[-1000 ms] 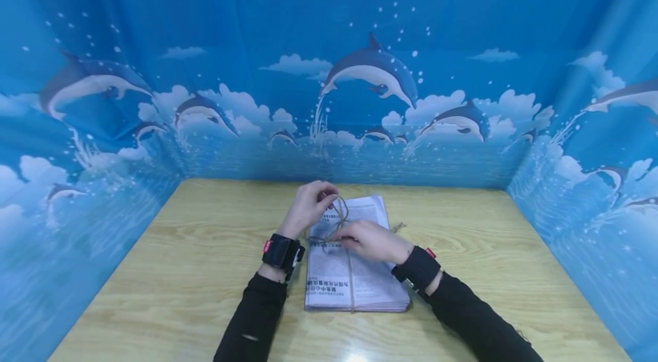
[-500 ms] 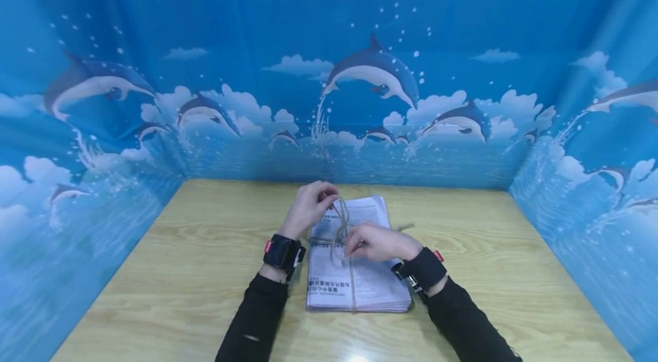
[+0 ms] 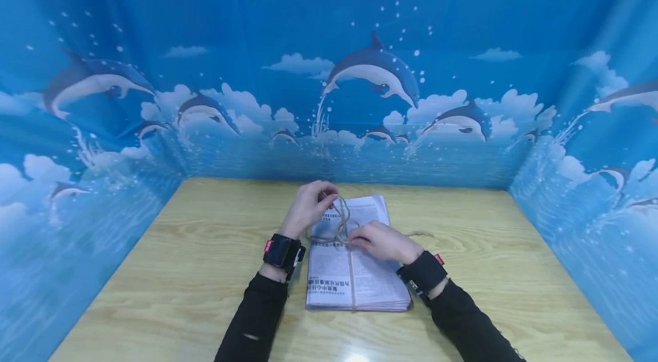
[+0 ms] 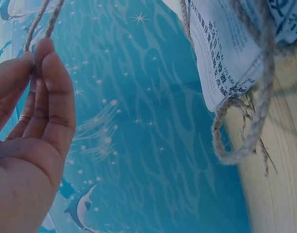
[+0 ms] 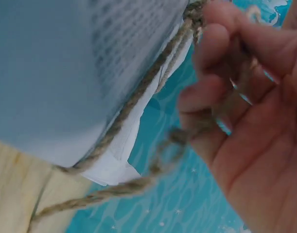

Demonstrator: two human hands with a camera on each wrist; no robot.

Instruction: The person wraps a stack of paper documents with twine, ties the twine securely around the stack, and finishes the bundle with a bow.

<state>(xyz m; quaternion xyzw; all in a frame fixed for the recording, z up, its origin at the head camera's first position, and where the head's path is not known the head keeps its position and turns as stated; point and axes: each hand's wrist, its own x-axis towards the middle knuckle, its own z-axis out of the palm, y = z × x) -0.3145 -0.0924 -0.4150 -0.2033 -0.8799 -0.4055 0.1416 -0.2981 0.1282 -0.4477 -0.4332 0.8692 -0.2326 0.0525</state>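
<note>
A stack of folded newspapers (image 3: 377, 288) lies on the table, with brown twine (image 3: 352, 279) running across it lengthwise and crosswise. My left hand (image 3: 310, 208) is above the far left part of the stack. Its thumb and fingertips pinch a loop of the twine, which shows as two strands (image 4: 52, 19) rising from the fingers in the left wrist view. Over the middle of the stack, my right hand (image 3: 381, 241) pinches twine near the crossing. In the right wrist view a twine tail (image 5: 124, 188) passes through its curled fingers. The knot area is partly hidden by the fingers.
The wood-grain table (image 3: 221, 270) carries the stack near its centre. A blue curtain with dolphins (image 3: 370, 71) stands along the back and both sides. The twine's frayed end (image 3: 422, 233) reaches past the stack's right edge.
My right hand has shifted right, dipping toward me and then rising back. The twine's frayed end lies farther right than before. My left hand stays where it was, still pinching the loop.
</note>
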